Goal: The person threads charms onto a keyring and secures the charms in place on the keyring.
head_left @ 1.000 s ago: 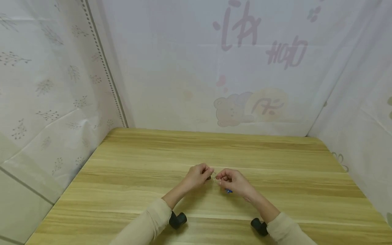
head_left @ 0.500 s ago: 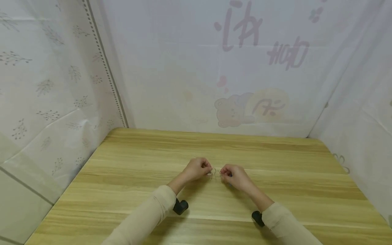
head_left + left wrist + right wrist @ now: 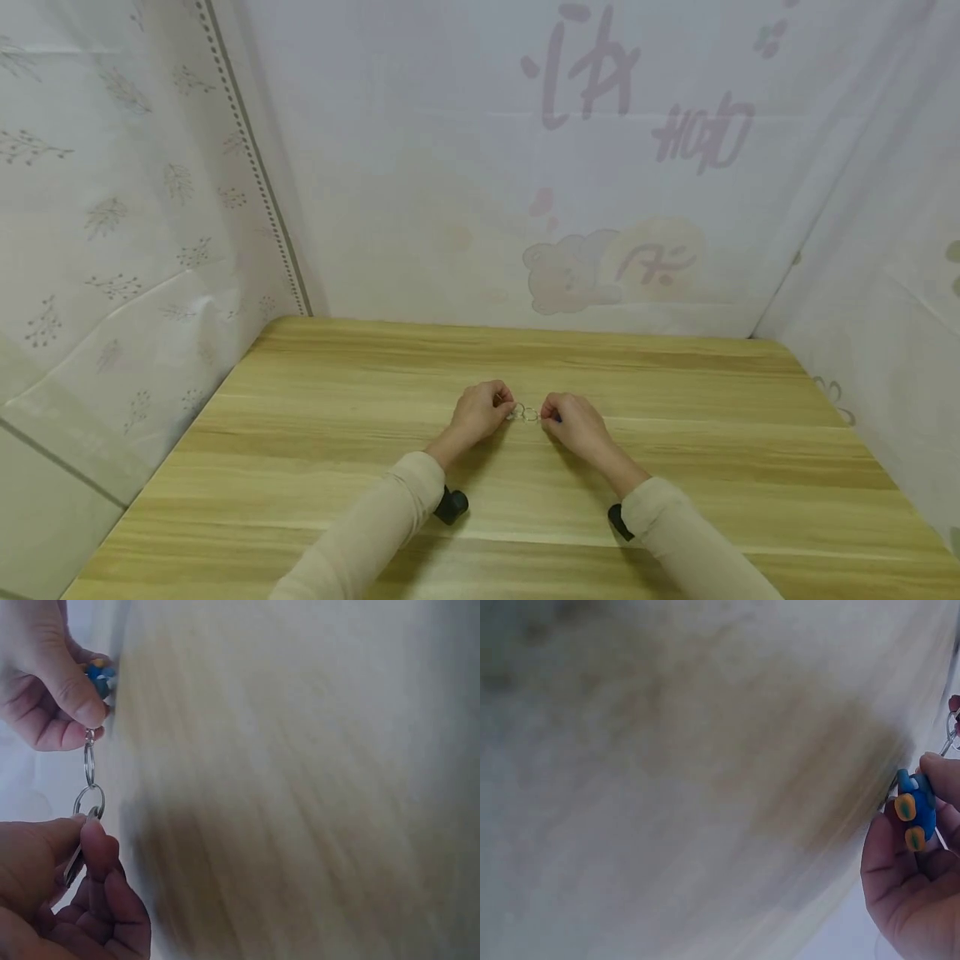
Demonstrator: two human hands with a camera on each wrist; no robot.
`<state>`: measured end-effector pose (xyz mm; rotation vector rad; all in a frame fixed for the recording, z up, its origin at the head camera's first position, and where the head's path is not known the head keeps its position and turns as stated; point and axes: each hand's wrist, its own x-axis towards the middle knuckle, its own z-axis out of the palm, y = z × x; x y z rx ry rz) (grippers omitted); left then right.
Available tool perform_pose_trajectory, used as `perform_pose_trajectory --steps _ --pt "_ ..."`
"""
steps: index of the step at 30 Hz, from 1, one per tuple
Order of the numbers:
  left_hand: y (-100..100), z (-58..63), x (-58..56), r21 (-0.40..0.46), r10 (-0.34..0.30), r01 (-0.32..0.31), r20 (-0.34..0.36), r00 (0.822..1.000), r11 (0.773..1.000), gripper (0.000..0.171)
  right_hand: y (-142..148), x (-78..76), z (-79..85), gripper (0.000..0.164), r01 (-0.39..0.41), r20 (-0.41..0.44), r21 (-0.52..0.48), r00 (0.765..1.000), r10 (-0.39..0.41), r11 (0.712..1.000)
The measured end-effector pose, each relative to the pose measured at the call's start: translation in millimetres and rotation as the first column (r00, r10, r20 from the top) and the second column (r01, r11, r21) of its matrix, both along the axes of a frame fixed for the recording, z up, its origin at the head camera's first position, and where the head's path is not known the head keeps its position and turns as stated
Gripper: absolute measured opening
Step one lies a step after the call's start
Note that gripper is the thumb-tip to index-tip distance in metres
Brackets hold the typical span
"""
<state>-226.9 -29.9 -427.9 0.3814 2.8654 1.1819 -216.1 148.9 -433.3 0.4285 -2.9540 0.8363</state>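
In the head view my left hand (image 3: 476, 414) and right hand (image 3: 577, 425) face each other above the table, two linked metal rings (image 3: 531, 414) stretched between them. Close up in the left wrist view, my left thumb and finger pinch a flat silver key (image 3: 73, 868) at the lower split ring (image 3: 103, 799). That ring loops through a narrower upper ring (image 3: 86, 763), which joins a short chain (image 3: 90, 736) leading into my right hand. My right fingers hold a small blue charm with orange feet (image 3: 921, 812), partly covered by the thumb.
The wood-grain table (image 3: 360, 367) lies under both hands. A pale printed curtain (image 3: 420, 208) hangs behind it, with more curtain at both sides. Black wrist cameras (image 3: 452, 505) sit under the sleeve cuffs.
Both hands have moved slightly forward and apart. The linked rings now hang drawn out between them, where earlier the fingertips were close together.
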Motion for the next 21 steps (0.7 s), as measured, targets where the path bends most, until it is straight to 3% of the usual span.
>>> perform_pose_trajectory --steps 8,21 --pt "4.4 -4.0 -1.3 -0.062 0.061 -0.062 -0.015 0.998 0.996 0.010 0.2 0.8 -1.2 0.014 0.018 -0.037 0.039 0.999 -0.016 0.999" --pt "5.0 -3.3 -0.8 -0.094 0.095 -0.094 0.000 0.996 0.991 0.008 3.3 2.4 -2.5 0.011 0.027 -0.070 0.053 0.997 -0.023 0.998"
